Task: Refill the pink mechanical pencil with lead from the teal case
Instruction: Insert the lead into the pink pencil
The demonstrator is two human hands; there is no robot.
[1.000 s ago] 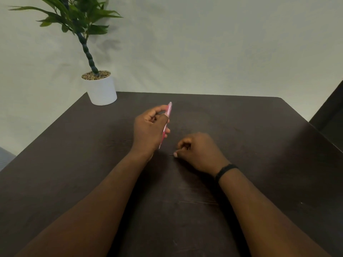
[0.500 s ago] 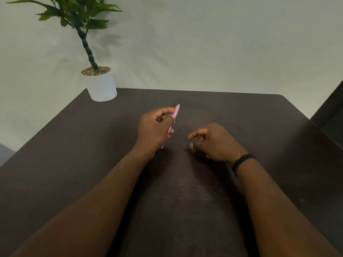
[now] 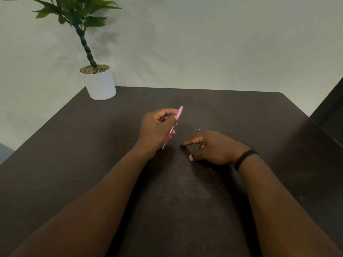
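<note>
Pink was the mechanical pencil (image 3: 177, 118), held tight in the left hand (image 3: 157, 129) above the middle of the dark tabletop (image 3: 241, 112). It tilted, with its top end pointing up and away toward the far edge. The right hand (image 3: 215, 147) rested on the tabletop just beside it, its thumb and pointer finger spread apart, holding nothing I could see. A black band (image 3: 245, 157) wrapped that wrist. A plant in a white pot (image 3: 100, 84) stood at the far left corner.
</note>
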